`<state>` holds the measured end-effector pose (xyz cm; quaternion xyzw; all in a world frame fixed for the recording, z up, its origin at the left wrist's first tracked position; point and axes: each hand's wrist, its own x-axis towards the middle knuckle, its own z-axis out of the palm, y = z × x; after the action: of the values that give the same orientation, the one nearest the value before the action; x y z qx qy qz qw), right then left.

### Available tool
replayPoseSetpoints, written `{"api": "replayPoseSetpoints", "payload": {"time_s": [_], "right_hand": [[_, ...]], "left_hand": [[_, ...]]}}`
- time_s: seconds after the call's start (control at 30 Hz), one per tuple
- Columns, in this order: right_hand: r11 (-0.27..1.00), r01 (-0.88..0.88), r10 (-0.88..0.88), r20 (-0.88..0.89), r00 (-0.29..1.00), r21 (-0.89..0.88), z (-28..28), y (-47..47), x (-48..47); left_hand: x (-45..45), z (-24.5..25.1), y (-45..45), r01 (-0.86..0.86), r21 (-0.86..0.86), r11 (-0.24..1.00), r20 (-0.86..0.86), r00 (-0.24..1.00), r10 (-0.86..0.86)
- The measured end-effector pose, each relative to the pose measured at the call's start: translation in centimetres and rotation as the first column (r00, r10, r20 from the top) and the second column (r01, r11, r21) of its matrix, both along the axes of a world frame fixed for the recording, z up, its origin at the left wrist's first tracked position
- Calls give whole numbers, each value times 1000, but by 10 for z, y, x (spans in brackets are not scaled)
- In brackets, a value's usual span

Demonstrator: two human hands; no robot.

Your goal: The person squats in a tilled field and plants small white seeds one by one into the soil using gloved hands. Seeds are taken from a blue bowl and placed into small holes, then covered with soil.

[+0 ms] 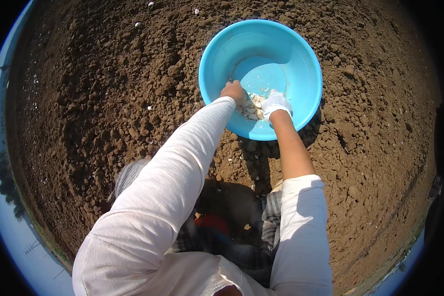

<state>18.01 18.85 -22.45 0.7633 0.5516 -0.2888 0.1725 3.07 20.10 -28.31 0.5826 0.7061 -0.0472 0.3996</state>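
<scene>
A round light-blue plastic basin (pixel 299 74) stands on the soil before me. In its near part lies a small heap of pale pieces that look like garlic cloves (pixel 253 111), with bits of dry skin. My left hand (pixel 234 91) is bare and reaches inside the basin at the heap's left edge, fingers bent down. My right hand (pixel 277 103), in a white glove or wrap, is at the heap's right side. The fingertips of both hands are largely hidden, so whether either one grips any cloves is unclear.
Cloddy brown soil (pixel 107 92) surrounds the basin. A few white pieces lie scattered on it, one of them (pixel 150 108) left of the basin. Between my legs, in shadow, shows a red object (pixel 211 222). Trees (pixel 9 185) stand at the field's far left edge.
</scene>
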Motion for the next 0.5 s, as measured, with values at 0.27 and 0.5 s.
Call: {"api": "replayPoseSetpoints", "payload": {"time_s": [0.27,0.5], "right_hand": [[903,360,-149,-613,776,235,-51,-5,-50],[914,196,27,-534,845,355,14,-3,-63]], "left_hand": [[0,-26,-22,-426,-549,719,580,426,695],[1,37,-31,-292,-862,415,503,-389,772]]}}
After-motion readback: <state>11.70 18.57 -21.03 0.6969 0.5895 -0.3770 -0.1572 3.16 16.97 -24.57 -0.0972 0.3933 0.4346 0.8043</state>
